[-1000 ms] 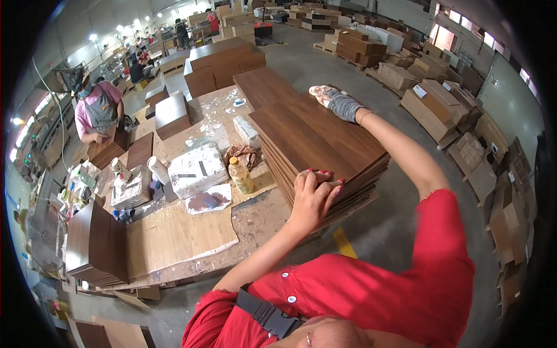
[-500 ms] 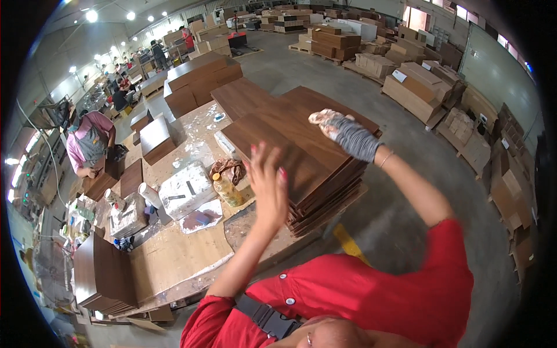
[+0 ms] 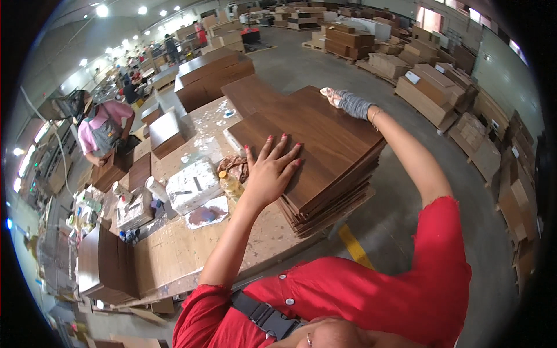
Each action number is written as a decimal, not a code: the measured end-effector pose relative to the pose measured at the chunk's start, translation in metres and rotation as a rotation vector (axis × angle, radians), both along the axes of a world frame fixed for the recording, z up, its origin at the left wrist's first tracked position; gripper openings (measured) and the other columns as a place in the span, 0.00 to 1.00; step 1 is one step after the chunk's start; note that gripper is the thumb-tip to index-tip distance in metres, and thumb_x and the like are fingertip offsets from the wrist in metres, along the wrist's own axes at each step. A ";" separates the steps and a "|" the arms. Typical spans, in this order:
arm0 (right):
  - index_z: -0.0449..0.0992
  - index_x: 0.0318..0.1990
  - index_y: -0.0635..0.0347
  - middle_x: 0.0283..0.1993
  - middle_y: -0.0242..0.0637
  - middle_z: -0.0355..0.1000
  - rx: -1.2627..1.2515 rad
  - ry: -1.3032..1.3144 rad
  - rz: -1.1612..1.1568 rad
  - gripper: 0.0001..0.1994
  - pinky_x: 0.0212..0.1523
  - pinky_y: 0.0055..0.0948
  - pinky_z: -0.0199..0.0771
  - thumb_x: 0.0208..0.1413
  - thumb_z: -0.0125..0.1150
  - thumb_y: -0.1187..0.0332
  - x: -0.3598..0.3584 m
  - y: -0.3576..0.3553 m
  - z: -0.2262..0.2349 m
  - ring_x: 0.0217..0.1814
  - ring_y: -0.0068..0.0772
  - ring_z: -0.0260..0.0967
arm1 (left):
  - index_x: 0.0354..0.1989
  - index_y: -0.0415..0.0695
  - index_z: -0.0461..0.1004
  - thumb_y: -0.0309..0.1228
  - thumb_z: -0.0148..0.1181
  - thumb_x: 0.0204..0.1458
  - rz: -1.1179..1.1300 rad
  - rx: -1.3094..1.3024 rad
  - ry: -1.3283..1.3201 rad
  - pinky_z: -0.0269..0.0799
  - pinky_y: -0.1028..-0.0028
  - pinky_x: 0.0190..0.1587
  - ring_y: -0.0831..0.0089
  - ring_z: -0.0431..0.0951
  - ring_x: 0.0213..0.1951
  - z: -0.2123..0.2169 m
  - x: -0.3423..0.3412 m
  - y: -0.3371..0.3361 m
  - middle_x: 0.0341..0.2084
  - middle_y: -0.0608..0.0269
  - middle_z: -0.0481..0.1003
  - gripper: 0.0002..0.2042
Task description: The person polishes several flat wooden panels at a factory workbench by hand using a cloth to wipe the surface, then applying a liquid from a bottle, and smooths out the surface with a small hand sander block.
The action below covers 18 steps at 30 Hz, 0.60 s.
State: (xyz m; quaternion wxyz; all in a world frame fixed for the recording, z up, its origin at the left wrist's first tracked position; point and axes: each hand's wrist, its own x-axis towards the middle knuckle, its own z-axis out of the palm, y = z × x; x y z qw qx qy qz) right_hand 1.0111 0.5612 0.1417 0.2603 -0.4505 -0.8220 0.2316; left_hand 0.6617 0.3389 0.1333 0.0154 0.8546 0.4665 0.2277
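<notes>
My left hand (image 3: 270,172) lies flat with spread fingers on the top dark brown wood panel (image 3: 328,142) of a stack near the table's right edge. My right hand (image 3: 354,105), in a grey knit glove, reaches to the panel's far right corner. At its fingertips is a crumpled, stained pale rag (image 3: 331,96), which the closed fingers press on the wood. Beside my left hand lie a crumpled brown-stained cloth (image 3: 235,167) and a plastic bottle with a yellow cap (image 3: 230,187).
A paint-smeared white block (image 3: 193,185), a white cup (image 3: 155,187) and a blue sponge (image 3: 208,216) stand on the worktable (image 3: 174,258). More brown panels (image 3: 104,264) are stacked at its near left. Across the table a co-worker (image 3: 107,130) handles a brown box. Cartons (image 3: 432,93) line the right.
My left hand has come down flat onto the top panel. The gloved right hand has moved with the rag to the panel's far corner.
</notes>
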 end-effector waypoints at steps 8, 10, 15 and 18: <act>0.69 0.63 0.58 0.69 0.41 0.63 0.477 -0.280 0.294 0.20 0.73 0.36 0.54 0.70 0.40 0.64 -0.167 0.026 -0.010 0.72 0.42 0.57 | 0.64 0.66 0.72 0.50 0.45 0.66 -0.096 0.087 -0.046 0.38 0.41 0.71 0.58 0.54 0.73 -0.020 -0.016 0.012 0.71 0.63 0.60 0.21; 0.68 0.65 0.58 0.69 0.41 0.64 0.469 -0.251 0.412 0.21 0.74 0.35 0.53 0.70 0.42 0.63 -0.194 0.011 -0.004 0.73 0.40 0.57 | 0.61 0.65 0.75 0.50 0.47 0.65 -0.126 0.084 -0.124 0.40 0.43 0.71 0.58 0.55 0.73 -0.017 -0.014 0.010 0.70 0.61 0.62 0.20; 0.72 0.60 0.62 0.63 0.45 0.71 0.430 -0.154 0.218 0.20 0.68 0.34 0.63 0.66 0.44 0.63 -0.155 0.058 0.004 0.66 0.45 0.67 | 0.54 0.58 0.81 0.46 0.50 0.65 -0.055 0.077 -0.367 0.42 0.50 0.73 0.60 0.61 0.70 -0.016 -0.021 0.002 0.64 0.62 0.71 0.17; 0.69 0.64 0.64 0.66 0.34 0.67 0.174 0.090 0.031 0.21 0.69 0.25 0.58 0.69 0.48 0.63 -0.047 0.128 -0.043 0.66 0.27 0.63 | 0.51 0.55 0.82 0.46 0.50 0.65 -0.048 0.075 -0.436 0.42 0.49 0.73 0.61 0.63 0.68 -0.022 -0.002 0.005 0.61 0.62 0.73 0.17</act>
